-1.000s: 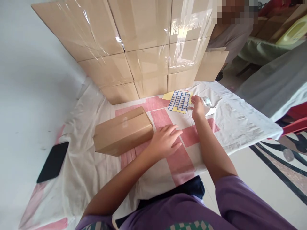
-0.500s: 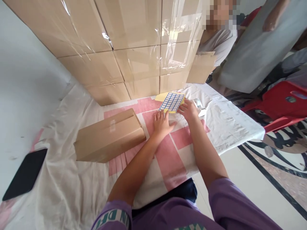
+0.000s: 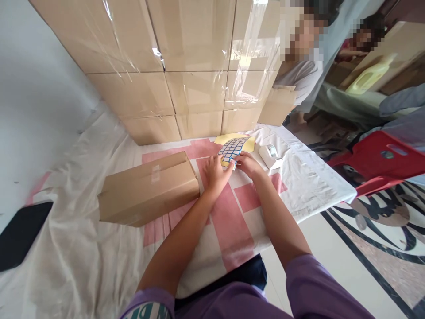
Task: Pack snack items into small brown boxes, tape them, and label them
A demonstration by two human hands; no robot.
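A sheet of blue-bordered labels (image 3: 232, 147) is bent upward at its far end, above yellow backing paper (image 3: 251, 144) lying on the cloth. My left hand (image 3: 215, 176) grips the near left part of this sheet, thumb on top. At the near right corner, the fingers of my right hand (image 3: 249, 165) are pinched together on the sheet; whether a single label is between them is too small to tell. A closed cardboard box (image 3: 149, 188) lies left of my left hand. Just right of my right hand stands a white tape dispenser (image 3: 269, 157).
Taped cardboard boxes (image 3: 195, 91) form a wall at the back of the cloth-covered table (image 3: 318, 177). A black tablet-like slab (image 3: 25, 235) lies at far left. A person (image 3: 300, 79) sits behind the table's right side, near a red chair (image 3: 388, 155). A yellowish bottle (image 3: 372, 76) stands beyond.
Both hands have come closer together and now grip the label sheet at its near end. The sheet has been drawn nearer and bends upward. The view has shifted slightly.
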